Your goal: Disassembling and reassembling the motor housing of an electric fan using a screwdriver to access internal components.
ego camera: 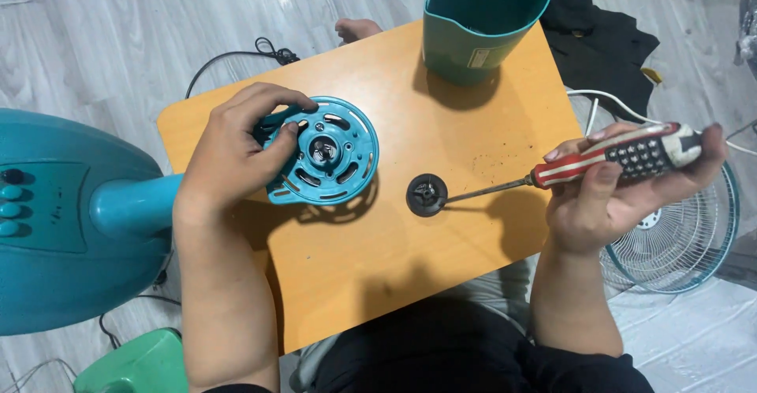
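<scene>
My left hand (236,145) grips the left rim of a round teal fan motor housing (331,152) that rests on a small orange table (441,227). My right hand (623,184) holds a screwdriver (599,156) with a red, white and black handle; its metal tip points left and touches a small round black plastic part (426,195) lying on the table. The teal fan base and stem (71,219) extend left from the housing.
A teal bucket-like shell (481,18) stands at the table's far edge. A white wire fan grille (678,243) lies on the floor to the right, a black cloth (607,42) beyond it. A green object (134,365) and a black cable (236,54) lie left.
</scene>
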